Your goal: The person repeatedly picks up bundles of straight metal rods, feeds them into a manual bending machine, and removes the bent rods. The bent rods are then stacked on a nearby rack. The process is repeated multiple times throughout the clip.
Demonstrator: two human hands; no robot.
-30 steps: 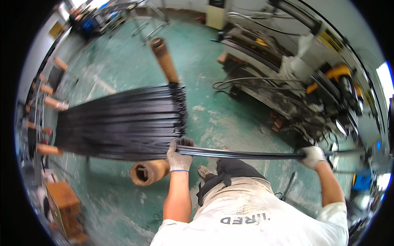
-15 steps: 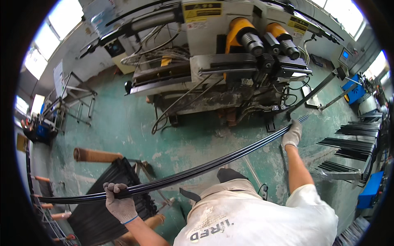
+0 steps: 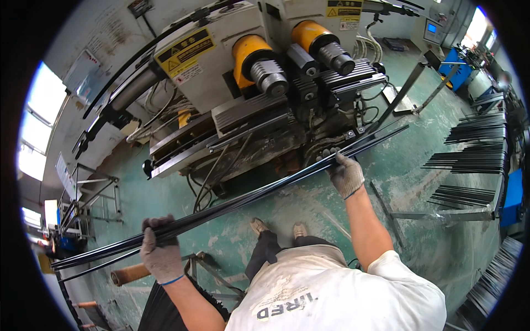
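Note:
A bundle of long, thin black bars (image 3: 248,196) stretches across in front of me, slanting up from lower left to upper right. My left hand (image 3: 161,251), in a grey-white work glove, is closed round the bundle toward its left end. Farther along, my right hand (image 3: 346,175), gloved the same way, grips it nearer the right end. The bars fan apart slightly at both ends, and one hangs a little below the rest at the left. Beyond the bundle stands a large machine with two orange-housed spindles (image 3: 268,74).
A rack (image 3: 441,216) with several stacks of black bars stands at the right. Lower left are a brown roller (image 3: 130,274) on a metal stand and a dark pile of bars (image 3: 165,309). A slanted metal post (image 3: 400,91) rises beside the machine's right end.
My view has turned and come closer to the machine. Along the bundle, my right hand now sits farther from the right tip, and the bars have spread apart more at the ends.

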